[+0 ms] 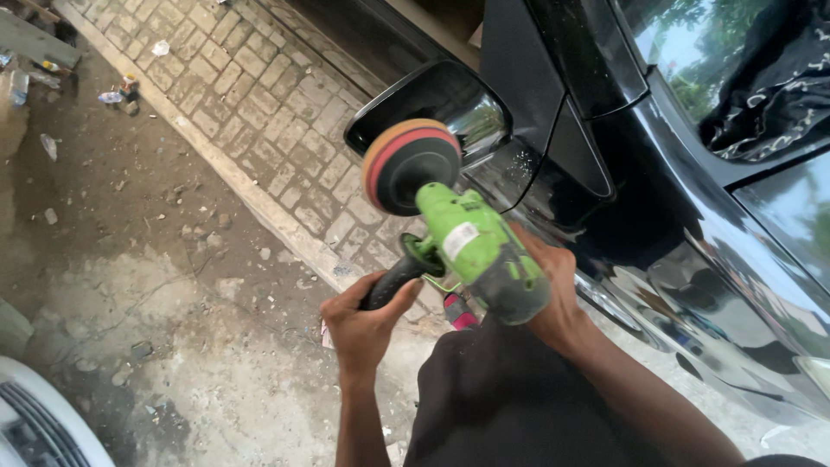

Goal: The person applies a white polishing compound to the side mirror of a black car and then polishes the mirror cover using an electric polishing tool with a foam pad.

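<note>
Nearest to us, at the bottom edge, sits a dark-clothed knee point(510, 406), with both of our forearms rising past it. Our left hand point(363, 324) is wrapped around the black side handle point(396, 278) of a green polisher point(480, 255), fingers curled together and clamped on the grip, thumb across the top. Our right hand point(553, 290) supports the rear of the polisher body from the far side; its fingers are mostly hidden behind the housing, so we cannot tell exactly how they lie, though the palm presses against the tool. We note a white label on the green housing. At the front, the round pad point(405, 164) shows orange and red foam layers on a black backing plate. It is tilted up and sits just beside the black wing mirror point(441, 99) of a black car point(674, 216); whether pad and mirror touch we cannot tell. The car's glossy door panel reflects trees and sky. A dark patterned cloth point(778, 78) shows behind the window glass. To the left lies grey block paving point(259, 95) with a kerb, then bare dirt ground point(138, 259) strewn with litter. A white object's corner point(35, 424) shows at bottom left.
</note>
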